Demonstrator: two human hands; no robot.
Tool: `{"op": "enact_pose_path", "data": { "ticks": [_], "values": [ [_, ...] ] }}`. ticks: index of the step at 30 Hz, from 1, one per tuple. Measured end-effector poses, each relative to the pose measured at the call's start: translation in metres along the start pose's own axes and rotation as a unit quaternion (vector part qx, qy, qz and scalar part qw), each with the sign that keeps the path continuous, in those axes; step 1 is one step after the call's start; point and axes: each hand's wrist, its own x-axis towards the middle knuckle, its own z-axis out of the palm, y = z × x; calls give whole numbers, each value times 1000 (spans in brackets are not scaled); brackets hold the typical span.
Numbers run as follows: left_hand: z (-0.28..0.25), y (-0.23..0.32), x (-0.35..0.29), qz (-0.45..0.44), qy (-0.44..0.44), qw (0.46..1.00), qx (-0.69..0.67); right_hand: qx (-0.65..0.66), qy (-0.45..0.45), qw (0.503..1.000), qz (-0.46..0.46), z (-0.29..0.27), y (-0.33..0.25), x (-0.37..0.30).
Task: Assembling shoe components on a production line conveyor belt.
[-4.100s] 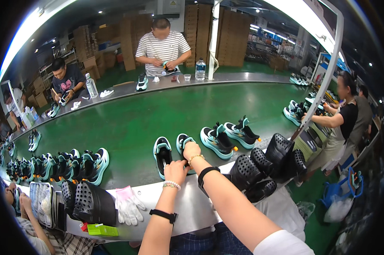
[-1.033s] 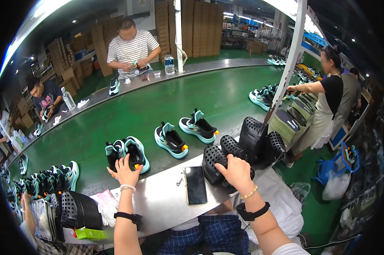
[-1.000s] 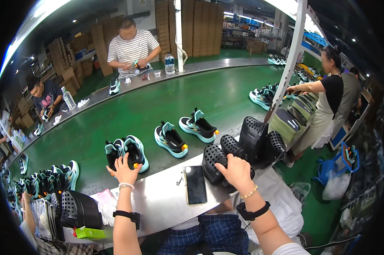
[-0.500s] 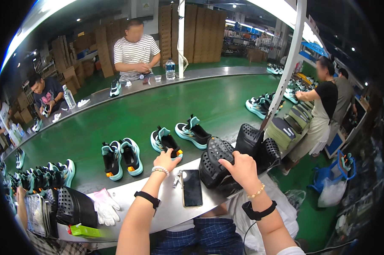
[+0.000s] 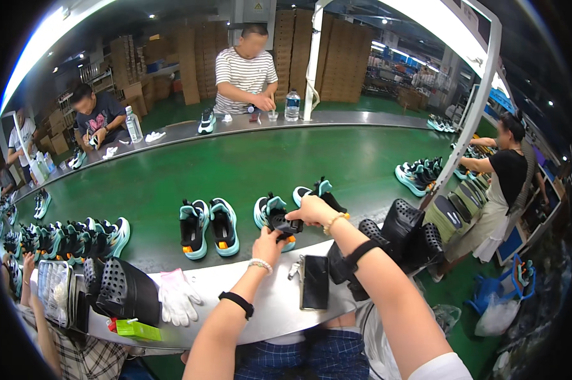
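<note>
While a black piece point(image 5: 290, 225) is gripped by the right hand point(image 5: 310, 210) over a sneaker point(image 5: 260, 213) on the green bench point(image 5: 235, 158), the left hand point(image 5: 267, 246) is held near the heel; whether anything is grasped there cannot be told.

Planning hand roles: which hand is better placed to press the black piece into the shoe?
Probably the right hand: its fingers reach the black piece at the opening of the shoe. The left hand sits lower, by the shoe's near end, likely better for steadying.
</note>
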Motion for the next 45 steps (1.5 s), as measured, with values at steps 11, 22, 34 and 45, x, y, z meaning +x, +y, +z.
{"op": "enact_pose_path", "data": {
  "ticks": [11,22,34,45],
  "values": [
    [-6,-12,-4,4,0,1000,-19,-110,146,983,-6,73,-22,57],
    [5,-36,3,36,-5,998,-43,-65,239,969,-15,141,-9,84],
    [-7,-27,-7,26,-12,999,17,-35,277,960,12,153,-12,93],
    [-51,-88,50,-219,-86,911,-338,145,157,968,-128,154,7,13]
  ]
}}
